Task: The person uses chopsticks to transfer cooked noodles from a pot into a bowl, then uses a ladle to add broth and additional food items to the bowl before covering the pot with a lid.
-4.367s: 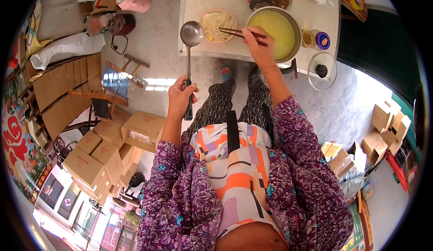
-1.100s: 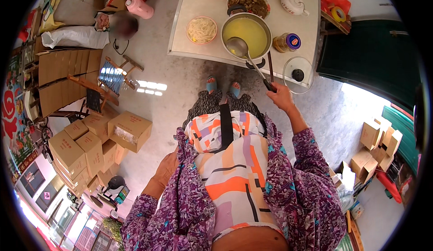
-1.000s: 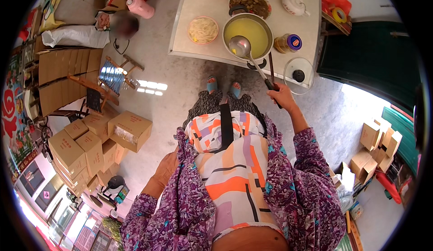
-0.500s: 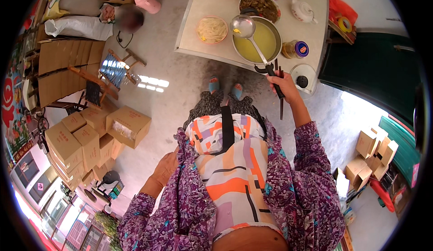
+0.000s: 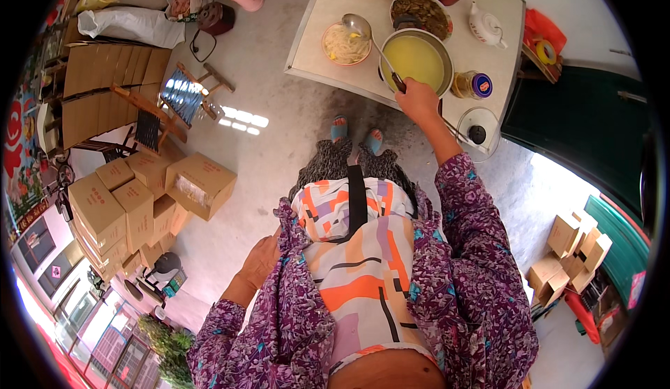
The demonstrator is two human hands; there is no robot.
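My right hand point(image 5: 420, 101) is closed round the black handle of a metal ladle point(image 5: 356, 24). The ladle's bowl is over the near-white bowl of pale noodles point(image 5: 343, 45), which has yellow bits in it. Under the handle stands a pot of yellow-green soup point(image 5: 417, 59), right of the noodle bowl. Thin dark sticks, which look like chopsticks, show partly below my right hand. My left hand point(image 5: 261, 258) hangs low by the edge of my purple patterned jacket point(image 5: 293, 312); its fingers are mostly hidden there.
On the table point(image 5: 317, 57) are a bowl of brown food point(image 5: 422, 13), a white teapot point(image 5: 485, 26), a jar with a blue lid point(image 5: 473, 85) and a glass pot lid point(image 5: 479, 125). Cardboard boxes point(image 5: 132, 207) and a folding chair point(image 5: 180, 94) stand at left. A dark green door panel point(image 5: 579, 123) is at right.
My right hand has moved forward and left, over the pot's near rim. The ladle's bowl has gone from above the soup pot to the noodle bowl. The head view has shifted slightly.
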